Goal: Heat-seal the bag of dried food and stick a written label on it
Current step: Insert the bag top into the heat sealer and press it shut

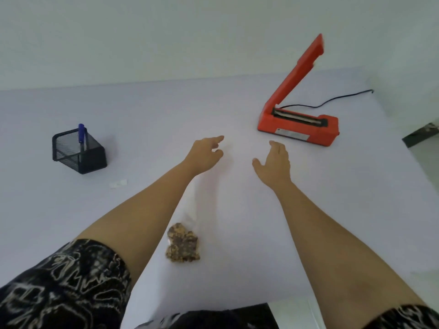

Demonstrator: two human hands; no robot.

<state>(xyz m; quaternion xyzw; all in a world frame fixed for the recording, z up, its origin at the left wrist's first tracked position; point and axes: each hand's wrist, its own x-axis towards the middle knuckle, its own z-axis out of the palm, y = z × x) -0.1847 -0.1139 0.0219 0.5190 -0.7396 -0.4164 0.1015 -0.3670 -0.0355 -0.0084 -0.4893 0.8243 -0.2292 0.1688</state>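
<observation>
A clear bag lies lengthwise on the white table, with brown dried food (183,245) bunched at its near end. Its far, empty part is hard to tell from the table. My left hand (205,154) hovers over the bag's far end, fingers loosely curled and reaching forward, holding nothing. My right hand (274,163) is spread open to the right of it, palm facing left. The orange heat sealer (298,130) stands at the back right with its arm raised. A small white label (118,183) lies on the table at the left.
A black mesh pen holder (79,150) with a blue pen (81,135) stands at the left. The sealer's black cord (332,100) trails to the back right. A dark object (420,136) sits past the table's right edge.
</observation>
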